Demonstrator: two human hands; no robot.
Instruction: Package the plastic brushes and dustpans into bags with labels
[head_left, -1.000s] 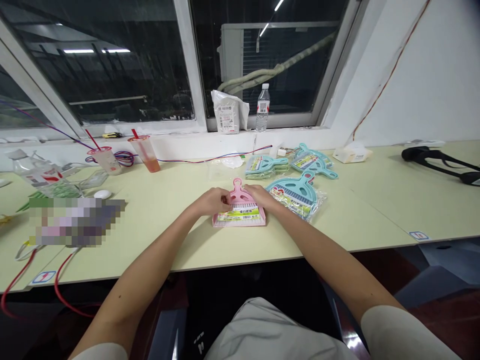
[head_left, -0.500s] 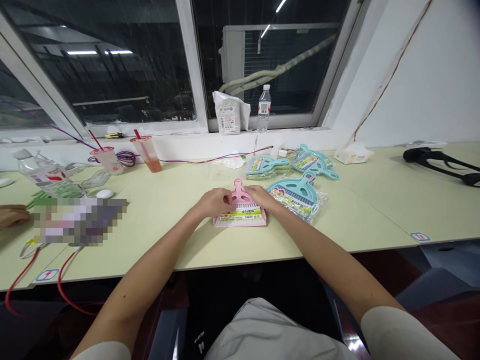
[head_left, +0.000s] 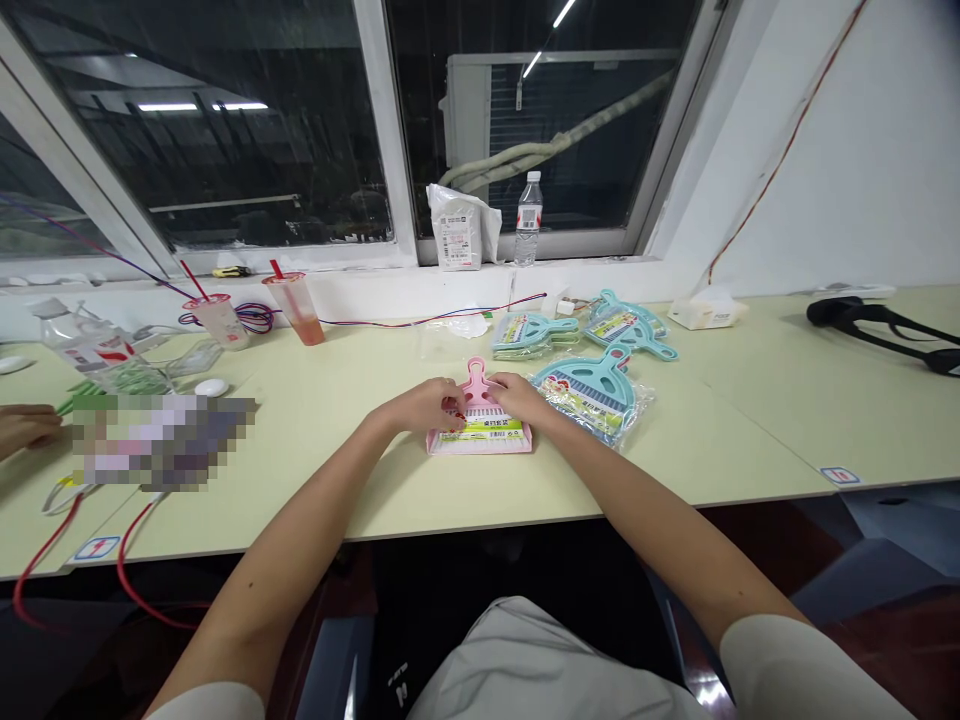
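A small pink dustpan (head_left: 477, 371) with a matching brush lies flat on the table before me, its handle pointing away. Across the brush bristles runs a yellow-green printed label card (head_left: 495, 432), with its lettering facing me the right way up. At the card's left end, my left hand (head_left: 433, 407) has its fingers curled in a pinch on the card. My right hand (head_left: 519, 397) grips the dustpan's upper right side, thumb and fingers near the handle base; its fingertips are partly hidden. Just right of it lies a bagged turquoise dustpan set (head_left: 600, 385).
More turquoise dustpan sets (head_left: 626, 325) lie behind on the right, near a tissue pack (head_left: 706, 309). Drink cups (head_left: 298, 312) and a plastic bottle (head_left: 86, 345) stand left. Another person's hand (head_left: 28, 428) rests at the far left. A water bottle (head_left: 528, 220) stands on the sill.
The label card's print was upside down to me and now reads upright. My left hand has shifted slightly; the dustpan has stayed in place.
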